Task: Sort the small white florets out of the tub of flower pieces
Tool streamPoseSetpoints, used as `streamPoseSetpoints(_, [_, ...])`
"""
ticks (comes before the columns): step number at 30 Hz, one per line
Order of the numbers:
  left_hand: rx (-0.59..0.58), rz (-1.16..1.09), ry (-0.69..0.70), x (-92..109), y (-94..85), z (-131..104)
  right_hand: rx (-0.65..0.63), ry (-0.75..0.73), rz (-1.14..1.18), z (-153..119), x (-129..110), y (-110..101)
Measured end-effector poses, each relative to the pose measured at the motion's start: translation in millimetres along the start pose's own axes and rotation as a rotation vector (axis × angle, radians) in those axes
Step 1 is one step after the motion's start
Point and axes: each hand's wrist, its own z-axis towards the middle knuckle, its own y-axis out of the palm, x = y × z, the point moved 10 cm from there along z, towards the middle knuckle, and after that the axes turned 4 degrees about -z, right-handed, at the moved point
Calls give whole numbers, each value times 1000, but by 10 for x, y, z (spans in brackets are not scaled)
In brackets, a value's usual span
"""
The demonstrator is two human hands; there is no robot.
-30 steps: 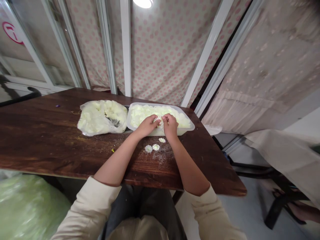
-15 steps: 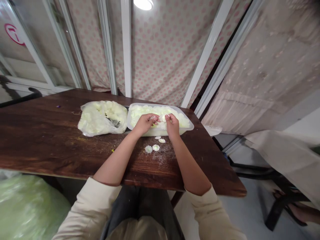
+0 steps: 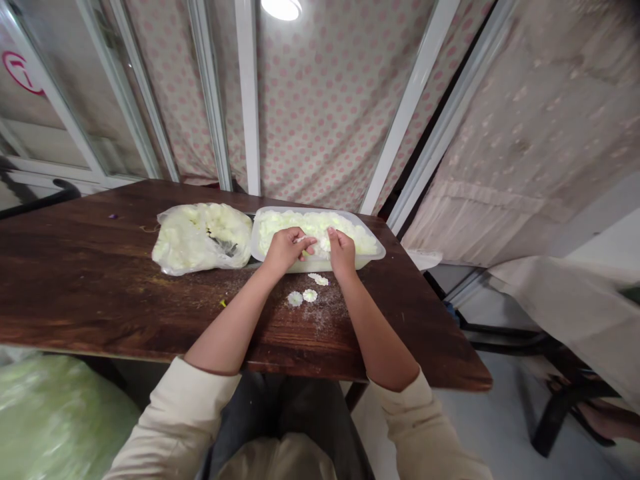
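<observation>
Bare hands worked above a brimming plastic tub, its translucent walls rounded at the corners, on a dark wood-grained counter [image 3: 75,280]. The left hand [image 3: 287,248] pinched a thin white piece [image 3: 300,239] between thumb and fingers; the right hand [image 3: 341,250] faced it, fingers curled toward the thumb beside a pale scrap — whether it gripped that scrap could not be told. Both were over the near side of the tub [image 3: 381,252], which held a ruffled heap of pale yellow-green pieces [image 3: 285,221].

Just in front lay small scalloped discs [image 3: 310,295], flat and frilled at the edge, two of them overlapping, amid a scatter of fine whitish grains [image 3: 320,327]. Beside the tub, to its left, slumped a crinkled clear bag [image 3: 173,250] bulging with similar pale stuff. A glossy green plastic sack [image 3: 60,413] swelled below the counter, and a pink-dotted curtain [image 3: 320,100] hung in soft folds behind.
</observation>
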Motion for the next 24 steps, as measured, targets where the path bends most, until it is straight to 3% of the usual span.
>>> streamPoseSetpoints(4, [96,271,116,153,-134,-37,1,-9,-43,-9,3,7])
streamPoseSetpoints(7, [150,383,62,125,-227,-33,0,-17,-79,-11,14,20])
streamPoseSetpoints(15, [299,427,-15,53,-442,-45,-1,-51,-118,-15,15,25])
streamPoseSetpoints(20, [255,353,24,49,-401,-11,5,-136,-273,-46,-55,49])
streamPoseSetpoints(24, [192,420,50,63,-316,13,-106,-280,-546,-110,-166,220])
